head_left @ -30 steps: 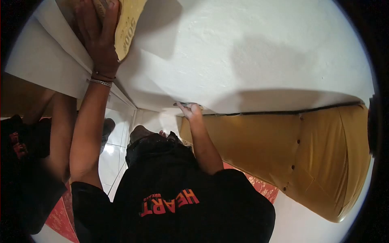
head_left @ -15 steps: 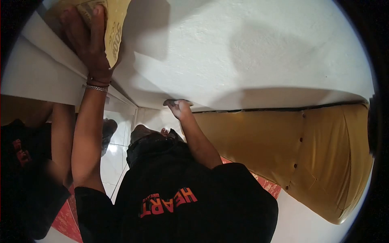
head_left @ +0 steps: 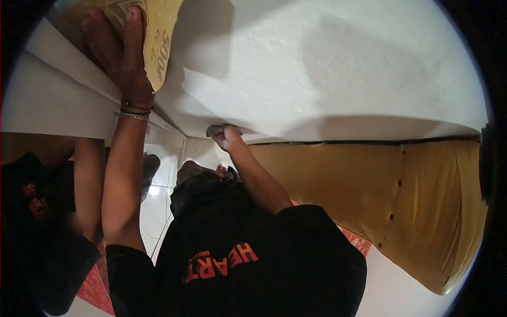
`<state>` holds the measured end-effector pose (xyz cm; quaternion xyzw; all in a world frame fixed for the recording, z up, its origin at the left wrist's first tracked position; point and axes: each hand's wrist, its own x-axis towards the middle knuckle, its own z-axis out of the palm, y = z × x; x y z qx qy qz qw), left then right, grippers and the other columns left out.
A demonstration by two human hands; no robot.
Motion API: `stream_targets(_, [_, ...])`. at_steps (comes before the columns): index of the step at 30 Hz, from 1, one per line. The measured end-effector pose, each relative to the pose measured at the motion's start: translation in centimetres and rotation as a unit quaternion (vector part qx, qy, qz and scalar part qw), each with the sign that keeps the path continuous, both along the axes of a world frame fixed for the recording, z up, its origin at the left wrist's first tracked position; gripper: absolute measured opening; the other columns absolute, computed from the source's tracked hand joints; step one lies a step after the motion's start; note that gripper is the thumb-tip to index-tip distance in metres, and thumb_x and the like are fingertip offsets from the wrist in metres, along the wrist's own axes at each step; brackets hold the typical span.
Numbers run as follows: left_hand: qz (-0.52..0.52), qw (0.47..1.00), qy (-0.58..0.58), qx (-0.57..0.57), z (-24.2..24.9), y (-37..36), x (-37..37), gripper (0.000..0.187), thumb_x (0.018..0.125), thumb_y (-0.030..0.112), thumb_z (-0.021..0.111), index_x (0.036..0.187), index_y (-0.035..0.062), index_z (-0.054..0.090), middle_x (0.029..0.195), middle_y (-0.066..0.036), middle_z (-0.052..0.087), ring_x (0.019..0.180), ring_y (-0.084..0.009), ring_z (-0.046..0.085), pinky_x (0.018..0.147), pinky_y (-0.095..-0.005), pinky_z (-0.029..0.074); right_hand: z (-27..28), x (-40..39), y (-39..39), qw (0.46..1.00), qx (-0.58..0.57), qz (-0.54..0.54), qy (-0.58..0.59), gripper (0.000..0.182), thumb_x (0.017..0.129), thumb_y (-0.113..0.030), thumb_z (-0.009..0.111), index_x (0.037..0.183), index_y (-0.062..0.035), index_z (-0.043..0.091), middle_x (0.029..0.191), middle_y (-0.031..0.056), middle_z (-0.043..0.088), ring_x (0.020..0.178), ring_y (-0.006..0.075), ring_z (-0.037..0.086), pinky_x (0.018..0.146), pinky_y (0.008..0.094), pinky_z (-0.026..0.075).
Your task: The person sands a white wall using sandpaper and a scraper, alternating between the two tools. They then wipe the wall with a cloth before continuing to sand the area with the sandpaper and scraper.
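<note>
In the upper left, my left hand (head_left: 119,55) holds a yellow-backed sheet of sandpaper (head_left: 162,50) printed "5000#". Its fingers lie over the sheet, and the thumb is hidden. A bracelet circles that wrist. Lower down, near the middle, my right hand (head_left: 231,137) is closed on a small grey piece of sandpaper (head_left: 214,130), partly covered by the fingers. This hand is against the white wall (head_left: 264,79), low down by the corner.
A mustard padded headboard or seat back (head_left: 327,174) with buttons runs along the wall on the right. White furniture (head_left: 63,95) with a mirror (head_left: 37,174) reflecting my arm and shirt stands on the left. Pale floor tiles (head_left: 158,201) show between.
My right hand and its grey piece have shifted slightly left along the wall. The whole view has also moved a little; my left hand still holds the yellow sheet.
</note>
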<state>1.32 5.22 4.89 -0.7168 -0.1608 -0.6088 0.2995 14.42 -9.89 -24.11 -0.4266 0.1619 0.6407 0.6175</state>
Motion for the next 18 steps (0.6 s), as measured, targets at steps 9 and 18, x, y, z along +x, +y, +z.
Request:
stream_targets(9, [0.028, 0.999, -0.016, -0.013, -0.3, 0.1, -0.1, 0.047, 0.091, 0.030, 0.028, 0.133, 0.0074, 0.032, 0.136, -0.030, 0.020, 0.126, -0.0455, 0.019, 0.100, -0.0553, 0.018, 10.0, -1.5, -0.4, 0.976, 0.196, -0.013, 0.094, 0.020, 0.071, 0.009, 0.043, 0.090, 0.0031, 0.047, 0.093, 0.0143, 0.050, 0.094, 0.0281, 0.051, 0.092, 0.0452, 0.043])
stream_targets(18, [0.070, 0.995, 0.009, -0.066, 0.6, -0.8, -0.1, 0.047, 0.089, 0.025, 0.031, 0.133, 0.0069, 0.031, 0.135, -0.032, 0.020, 0.125, -0.0472, 0.020, 0.098, -0.0571, 0.020, 5.1, -3.3, 2.4, 0.992, 0.091, 0.037, 0.083, 0.019, 0.079, 0.004, 0.042, 0.097, 0.0065, 0.045, 0.102, 0.0190, 0.052, 0.101, 0.0303, 0.050, 0.091, 0.0414, 0.043])
